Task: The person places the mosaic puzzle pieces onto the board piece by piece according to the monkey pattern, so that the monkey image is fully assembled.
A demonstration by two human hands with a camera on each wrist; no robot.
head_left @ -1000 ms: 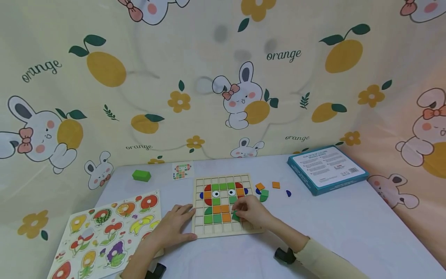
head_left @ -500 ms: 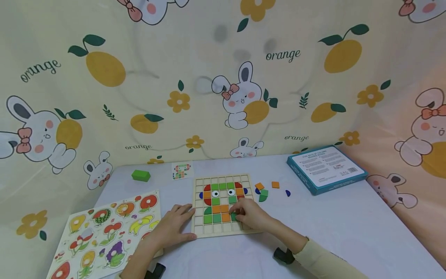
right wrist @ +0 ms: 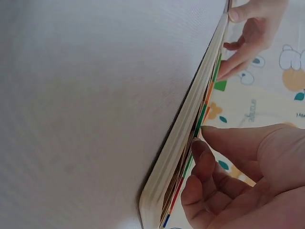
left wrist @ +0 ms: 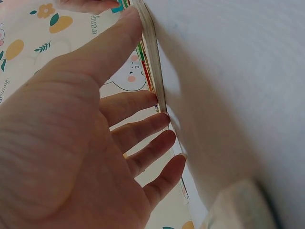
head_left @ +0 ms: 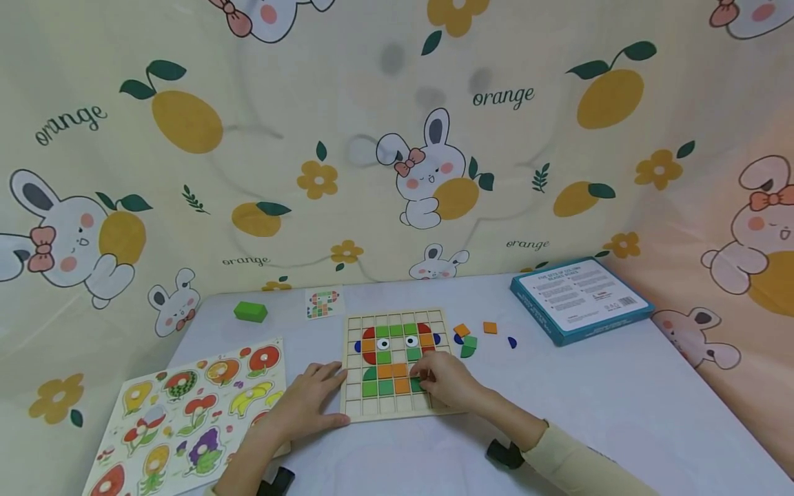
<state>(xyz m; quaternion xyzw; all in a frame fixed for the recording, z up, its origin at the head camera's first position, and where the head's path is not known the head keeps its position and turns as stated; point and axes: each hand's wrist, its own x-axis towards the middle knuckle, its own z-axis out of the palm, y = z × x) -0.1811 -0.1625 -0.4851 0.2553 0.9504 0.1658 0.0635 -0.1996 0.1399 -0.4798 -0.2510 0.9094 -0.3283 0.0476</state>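
Observation:
A square wooden grid board (head_left: 391, 410) lies on the table, its cells partly filled with coloured tiles and two eye tiles (head_left: 383, 344). My right hand (head_left: 449, 381) is over the board's right side, thumb and fingertips pinching a green tile (head_left: 415, 386) just right of a lower orange tile (head_left: 402, 385). In the right wrist view, the thumb and index finger meet at the green tile (right wrist: 197, 126) low on the board; the hand hides part of it in the head view. My left hand (head_left: 304, 406) rests with spread, extended fingers against the board's left edge (left wrist: 155, 62).
Right of the board lie loose orange tiles (head_left: 490, 328), green pieces (head_left: 469, 348) and blue half-rounds (head_left: 511, 342). A teal box (head_left: 583, 300) sits at the back right. Behind are a pattern card (head_left: 324, 304) and green block (head_left: 251, 312); a fruit puzzle board (head_left: 186, 413) is at left.
My right hand has shifted slightly left with the green tile, which has gone from tilted under the fingers to down beside the lower orange tile. My left hand stays in place.

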